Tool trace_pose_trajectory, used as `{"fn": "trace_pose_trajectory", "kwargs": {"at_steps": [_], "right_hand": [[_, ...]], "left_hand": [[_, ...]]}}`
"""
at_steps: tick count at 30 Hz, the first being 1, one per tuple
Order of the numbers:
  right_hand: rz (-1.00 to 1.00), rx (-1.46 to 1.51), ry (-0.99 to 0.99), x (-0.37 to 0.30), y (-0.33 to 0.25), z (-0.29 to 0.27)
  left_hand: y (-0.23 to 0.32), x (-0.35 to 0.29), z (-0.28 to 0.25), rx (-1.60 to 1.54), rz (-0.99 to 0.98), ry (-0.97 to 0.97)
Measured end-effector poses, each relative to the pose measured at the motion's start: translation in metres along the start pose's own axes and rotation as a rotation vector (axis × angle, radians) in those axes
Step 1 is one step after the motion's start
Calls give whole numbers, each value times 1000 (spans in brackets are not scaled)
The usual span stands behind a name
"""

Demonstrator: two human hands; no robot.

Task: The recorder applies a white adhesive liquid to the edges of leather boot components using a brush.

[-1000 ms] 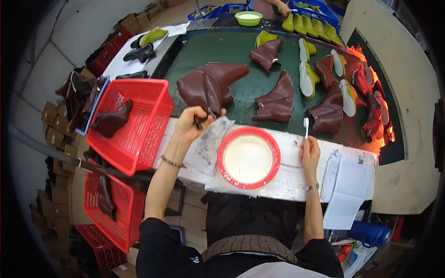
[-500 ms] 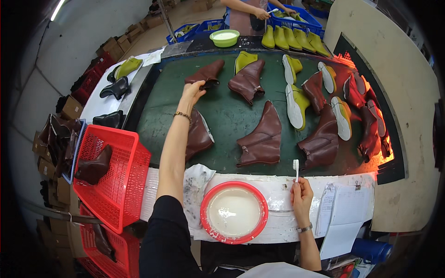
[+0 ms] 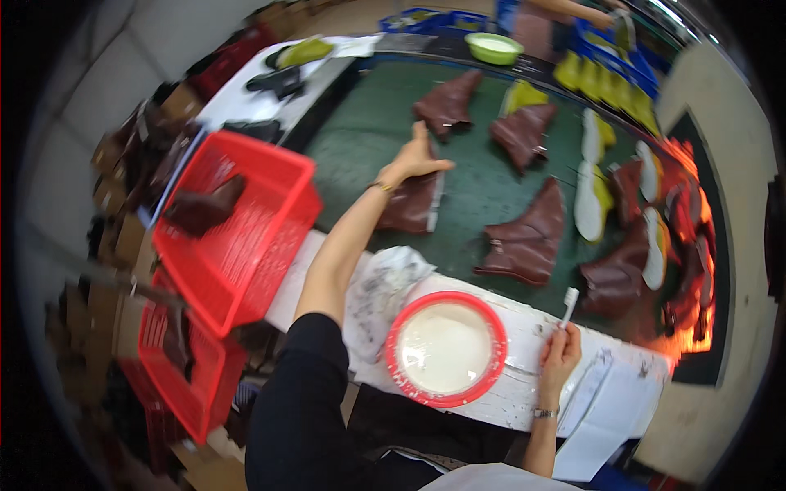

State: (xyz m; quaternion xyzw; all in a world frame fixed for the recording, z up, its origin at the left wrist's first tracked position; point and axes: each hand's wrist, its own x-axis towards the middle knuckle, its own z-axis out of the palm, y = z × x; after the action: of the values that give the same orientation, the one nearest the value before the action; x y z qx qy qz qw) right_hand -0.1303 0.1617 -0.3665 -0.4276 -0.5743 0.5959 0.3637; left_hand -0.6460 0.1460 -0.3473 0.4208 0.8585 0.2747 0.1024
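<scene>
My left hand [image 3: 413,157] is open, thumb spread from the fingers, between two brown leather boot uppers. One boot upper [image 3: 412,204] lies partly under the wrist, on the green work surface [image 3: 344,147]; another brown upper [image 3: 449,102] lies just beyond the fingertips. Whether the hand touches either is unclear. My right hand [image 3: 562,353] grips a white toothbrush [image 3: 570,303], bristle end up, above the white ledge. Between my arms stands a red bowl [image 3: 393,360] of white liquid. A brown boot upper [image 3: 526,237] with a zip lies ahead of the bowl.
Red baskets [image 3: 307,176] stand at left, brown uppers inside. A spotted cloth [image 3: 385,286] lies beside the bowl. Yellow-green shoes with white soles [image 3: 589,200] and more brown boots lie at right near a glowing orange opening [image 3: 696,270]. Across the table, a person works beside a green bowl [image 3: 494,51].
My left hand has let go of the far brown upper and come back toward the nearer one. The view has swung left and tilted. The right hand still holds the toothbrush.
</scene>
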Motion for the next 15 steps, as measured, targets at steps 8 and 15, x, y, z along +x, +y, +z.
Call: {"fn": "trace_pose_trajectory", "kwargs": {"at_steps": [8,15], "right_hand": [[-54,42,-3,1,3,-1],[-58,32,-9,5,7,-3]], "left_hand": [[-106,-45,-221,153,323,743],[-321,-270,-302,1492,-305,461]]}}
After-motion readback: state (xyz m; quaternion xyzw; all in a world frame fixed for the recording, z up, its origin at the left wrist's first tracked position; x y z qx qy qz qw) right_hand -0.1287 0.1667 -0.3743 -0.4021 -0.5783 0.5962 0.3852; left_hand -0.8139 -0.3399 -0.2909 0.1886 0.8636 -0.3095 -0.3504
